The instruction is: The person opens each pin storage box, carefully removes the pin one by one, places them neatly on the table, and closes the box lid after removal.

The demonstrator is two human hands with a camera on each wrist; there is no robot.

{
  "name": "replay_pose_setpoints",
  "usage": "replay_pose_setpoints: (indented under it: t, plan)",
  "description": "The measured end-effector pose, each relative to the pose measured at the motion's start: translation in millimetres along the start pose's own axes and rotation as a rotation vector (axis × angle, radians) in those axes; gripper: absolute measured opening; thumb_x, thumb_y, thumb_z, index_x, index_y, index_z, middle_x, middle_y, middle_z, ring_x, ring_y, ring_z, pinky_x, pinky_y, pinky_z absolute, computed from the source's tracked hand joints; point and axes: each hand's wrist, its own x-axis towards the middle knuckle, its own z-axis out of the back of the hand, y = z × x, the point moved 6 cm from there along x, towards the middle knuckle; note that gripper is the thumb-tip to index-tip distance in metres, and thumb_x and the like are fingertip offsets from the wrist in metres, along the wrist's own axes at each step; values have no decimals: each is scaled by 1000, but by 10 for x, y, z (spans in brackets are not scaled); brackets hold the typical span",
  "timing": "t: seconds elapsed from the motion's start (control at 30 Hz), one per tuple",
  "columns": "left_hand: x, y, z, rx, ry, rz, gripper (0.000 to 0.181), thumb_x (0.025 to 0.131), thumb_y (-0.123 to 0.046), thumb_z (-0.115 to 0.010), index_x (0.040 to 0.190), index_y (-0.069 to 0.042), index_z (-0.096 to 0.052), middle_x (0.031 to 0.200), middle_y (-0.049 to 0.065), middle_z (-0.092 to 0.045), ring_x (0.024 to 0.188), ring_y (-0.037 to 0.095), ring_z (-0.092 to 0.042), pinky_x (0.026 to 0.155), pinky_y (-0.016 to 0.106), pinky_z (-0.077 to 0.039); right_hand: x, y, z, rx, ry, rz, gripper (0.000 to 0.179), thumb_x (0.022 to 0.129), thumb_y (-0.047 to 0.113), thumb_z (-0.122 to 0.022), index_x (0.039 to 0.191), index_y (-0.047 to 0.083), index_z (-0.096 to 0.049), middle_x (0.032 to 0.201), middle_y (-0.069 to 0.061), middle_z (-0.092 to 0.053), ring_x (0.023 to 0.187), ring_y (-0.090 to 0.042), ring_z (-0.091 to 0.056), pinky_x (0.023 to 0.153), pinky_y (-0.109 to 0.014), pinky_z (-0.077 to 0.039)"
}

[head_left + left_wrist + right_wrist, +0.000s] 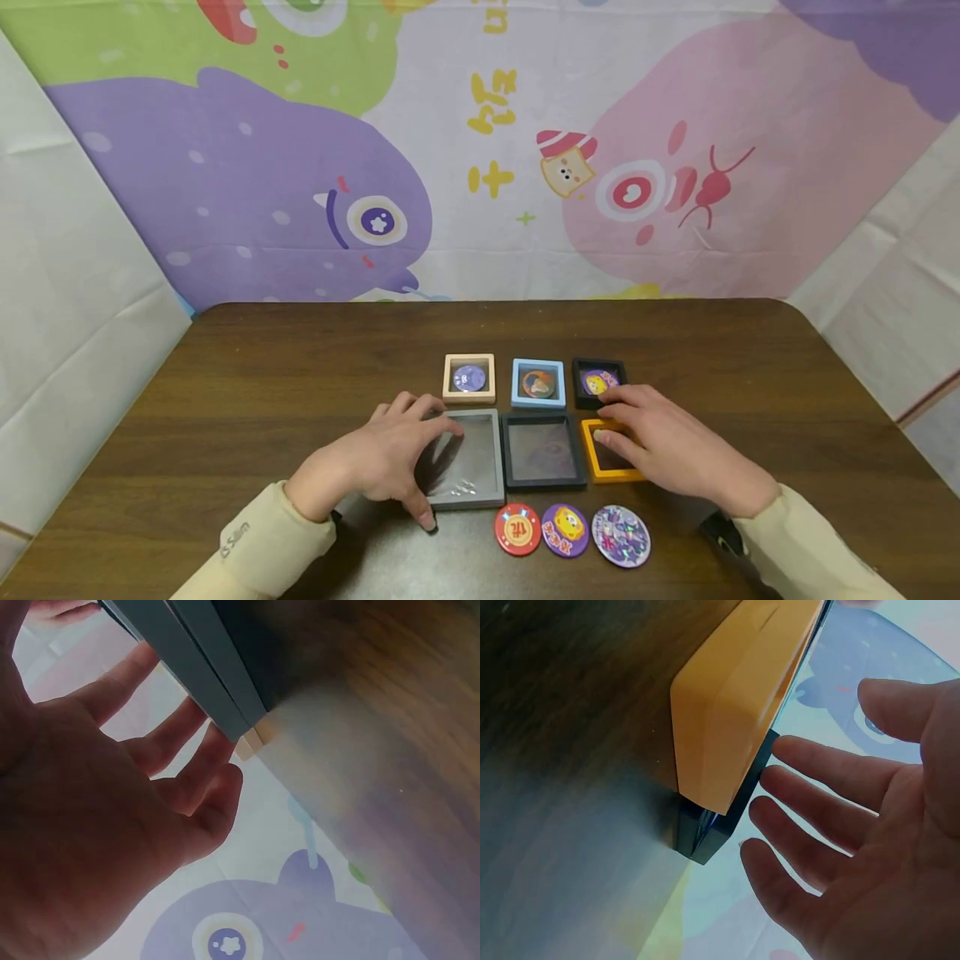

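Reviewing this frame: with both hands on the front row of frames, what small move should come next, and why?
Probably the left hand should lift open the grey frame. Its fingers already rest on that frame, which looks empty like the dark frame and orange frame, while three loose badges lie just in front and the back-row frames each hold one.

a grey frame (468, 458) and a smaller orange frame (609, 458) lie flat on the front row, well apart.
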Motion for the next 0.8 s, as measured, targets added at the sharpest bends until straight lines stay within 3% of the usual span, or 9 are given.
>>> replay_pose_setpoints:
  t: [0.3,0.8]
  plan:
    - [10,15,-12,8,1,20,97,49,-47,-98,134,-24,-56,141,7,-40,128,32,-35,101,55,-33,-10,-40,-41,27,25,-12,44,101,37,-58,120,-1,-70,145,-15,-49,133,-36,-43,107,-56,-38]
    - [11,13,-11,26,-18,0,97,49,-46,-98,133,-23,-57,134,5,-43,123,31,-38,98,54,-36,16,-125,-29,13,20,-10,38,102,34,-57,112,2,-73,129,-13,-59,120,-33,-49,101,-54,-42]
